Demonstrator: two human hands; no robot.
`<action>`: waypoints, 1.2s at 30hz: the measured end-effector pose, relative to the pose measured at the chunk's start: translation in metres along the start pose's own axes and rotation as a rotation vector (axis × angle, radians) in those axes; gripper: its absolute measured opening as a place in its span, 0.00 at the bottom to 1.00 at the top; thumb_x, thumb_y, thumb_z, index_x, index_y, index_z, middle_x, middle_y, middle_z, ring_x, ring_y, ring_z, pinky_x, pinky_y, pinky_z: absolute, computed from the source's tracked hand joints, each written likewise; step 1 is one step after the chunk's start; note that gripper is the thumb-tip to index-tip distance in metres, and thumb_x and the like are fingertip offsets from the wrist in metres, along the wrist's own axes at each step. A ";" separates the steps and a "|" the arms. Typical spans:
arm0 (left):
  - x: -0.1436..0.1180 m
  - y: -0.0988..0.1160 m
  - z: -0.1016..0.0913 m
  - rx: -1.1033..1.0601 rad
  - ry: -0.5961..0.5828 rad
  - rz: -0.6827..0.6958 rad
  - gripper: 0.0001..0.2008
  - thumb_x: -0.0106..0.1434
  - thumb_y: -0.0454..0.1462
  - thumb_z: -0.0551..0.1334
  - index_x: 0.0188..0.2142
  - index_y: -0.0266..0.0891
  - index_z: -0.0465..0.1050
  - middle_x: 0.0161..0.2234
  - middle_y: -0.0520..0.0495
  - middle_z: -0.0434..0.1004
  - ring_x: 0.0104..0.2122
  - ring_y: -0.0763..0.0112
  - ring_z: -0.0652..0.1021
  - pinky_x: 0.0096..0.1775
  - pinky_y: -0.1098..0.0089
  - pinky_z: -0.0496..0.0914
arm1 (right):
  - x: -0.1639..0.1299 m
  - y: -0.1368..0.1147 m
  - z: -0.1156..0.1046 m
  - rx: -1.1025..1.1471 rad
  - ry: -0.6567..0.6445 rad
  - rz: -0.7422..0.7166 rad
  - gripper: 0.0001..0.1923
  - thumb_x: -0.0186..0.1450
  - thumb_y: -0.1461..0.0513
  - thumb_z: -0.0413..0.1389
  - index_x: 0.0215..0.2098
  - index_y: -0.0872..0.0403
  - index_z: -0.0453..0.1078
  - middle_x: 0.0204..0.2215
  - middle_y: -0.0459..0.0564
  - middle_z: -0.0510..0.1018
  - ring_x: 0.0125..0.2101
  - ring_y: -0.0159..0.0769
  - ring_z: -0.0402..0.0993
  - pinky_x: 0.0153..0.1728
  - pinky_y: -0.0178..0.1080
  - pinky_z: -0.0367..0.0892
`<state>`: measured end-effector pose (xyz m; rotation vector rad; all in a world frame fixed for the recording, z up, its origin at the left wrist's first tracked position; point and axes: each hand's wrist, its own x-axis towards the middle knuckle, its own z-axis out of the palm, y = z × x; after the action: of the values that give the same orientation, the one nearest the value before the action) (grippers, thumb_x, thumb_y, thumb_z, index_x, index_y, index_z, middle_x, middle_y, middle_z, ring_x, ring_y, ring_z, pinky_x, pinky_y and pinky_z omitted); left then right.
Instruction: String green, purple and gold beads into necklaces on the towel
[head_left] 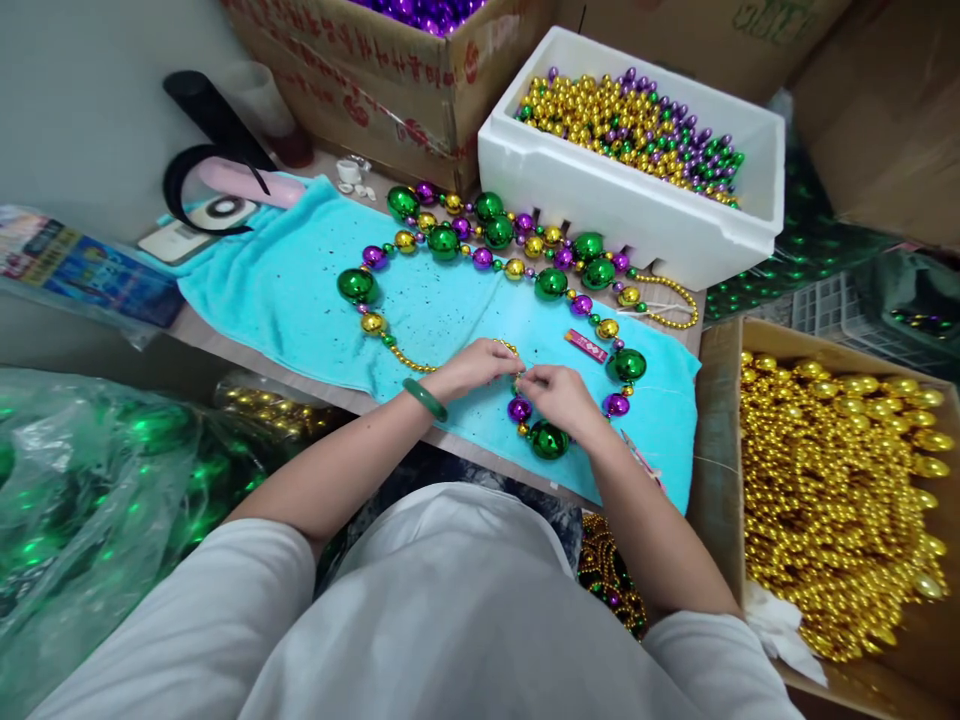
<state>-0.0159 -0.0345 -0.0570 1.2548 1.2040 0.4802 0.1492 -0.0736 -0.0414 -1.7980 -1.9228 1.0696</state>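
Observation:
A bead necklace (551, 284) of green, purple and gold balls lies in a loop on the turquoise towel (300, 270). My left hand (481, 367), below which a green bangle (424, 399) circles the wrist, pinches the small gold bead end of the strand. Close beside it, my right hand (551, 392) pinches the other end, just above a purple ball (519, 410) and a large green ball (549, 438). The fingertips nearly meet, and the exact join between them is too small to make out. Another strand (489, 206) of similar balls lies behind the loop.
At the back stands a white foam box (622, 190) of mixed small beads, beside a cardboard box (360, 80) with purple balls. Gold bead strands (832, 500) fill a carton at right. A phone (199, 228), a black band (176, 190) and a red packet (586, 346) lie on the table.

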 end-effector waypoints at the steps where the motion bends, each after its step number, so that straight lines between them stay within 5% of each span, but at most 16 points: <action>1: 0.001 -0.003 0.000 0.065 0.018 0.091 0.07 0.56 0.38 0.63 0.26 0.36 0.75 0.21 0.53 0.70 0.24 0.75 0.69 0.29 0.72 0.63 | 0.005 0.003 -0.005 0.045 0.060 0.026 0.08 0.61 0.59 0.55 0.29 0.53 0.75 0.20 0.44 0.73 0.23 0.32 0.65 0.28 0.35 0.58; 4: 0.001 -0.011 0.001 0.305 0.082 0.364 0.08 0.60 0.37 0.61 0.31 0.37 0.78 0.31 0.48 0.77 0.35 0.70 0.74 0.42 0.69 0.67 | 0.021 0.011 -0.018 0.269 0.133 0.099 0.07 0.59 0.61 0.55 0.30 0.55 0.74 0.21 0.43 0.73 0.21 0.30 0.64 0.26 0.34 0.59; 8: -0.001 -0.018 0.004 0.608 0.161 0.556 0.11 0.65 0.37 0.58 0.38 0.41 0.80 0.41 0.45 0.74 0.43 0.66 0.74 0.46 0.67 0.68 | 0.035 0.015 -0.021 0.509 -0.155 0.208 0.07 0.54 0.61 0.59 0.31 0.56 0.74 0.16 0.40 0.69 0.17 0.26 0.60 0.19 0.31 0.54; 13: -0.001 -0.028 0.008 0.721 0.219 0.594 0.14 0.68 0.40 0.55 0.42 0.42 0.80 0.47 0.43 0.70 0.44 0.66 0.74 0.45 0.67 0.68 | 0.040 0.016 -0.012 0.563 -0.363 0.221 0.11 0.48 0.61 0.63 0.29 0.56 0.73 0.14 0.40 0.69 0.15 0.25 0.60 0.17 0.30 0.51; 22: -0.016 -0.035 -0.003 0.819 0.291 0.554 0.15 0.69 0.38 0.53 0.37 0.39 0.78 0.38 0.43 0.77 0.41 0.62 0.73 0.47 0.62 0.66 | 0.031 0.038 -0.031 0.235 -0.079 0.117 0.06 0.51 0.60 0.59 0.23 0.56 0.70 0.18 0.41 0.69 0.22 0.28 0.62 0.26 0.33 0.58; 26: -0.028 -0.043 -0.009 0.927 0.315 0.502 0.14 0.66 0.33 0.51 0.30 0.37 0.75 0.30 0.41 0.74 0.35 0.60 0.70 0.43 0.59 0.65 | 0.022 0.057 -0.045 -0.034 0.010 0.200 0.02 0.50 0.65 0.55 0.20 0.54 0.69 0.19 0.45 0.72 0.24 0.34 0.66 0.28 0.36 0.59; 31: -0.032 -0.043 -0.010 0.826 0.378 0.440 0.12 0.63 0.32 0.52 0.27 0.38 0.72 0.29 0.41 0.74 0.35 0.60 0.71 0.44 0.57 0.65 | 0.017 0.063 -0.048 -0.182 0.168 0.225 0.04 0.51 0.66 0.54 0.20 0.53 0.68 0.22 0.51 0.74 0.29 0.40 0.70 0.31 0.39 0.61; 36: -0.030 -0.036 -0.008 0.247 0.346 0.291 0.10 0.59 0.41 0.58 0.26 0.38 0.70 0.31 0.44 0.77 0.36 0.64 0.75 0.42 0.61 0.69 | 0.011 0.048 -0.048 0.492 0.024 0.186 0.08 0.48 0.59 0.58 0.22 0.54 0.66 0.34 0.54 0.78 0.34 0.42 0.74 0.25 0.36 0.63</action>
<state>-0.0449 -0.0668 -0.0753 1.6170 1.4068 0.8053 0.2142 -0.0509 -0.0446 -1.7075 -1.3367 1.4237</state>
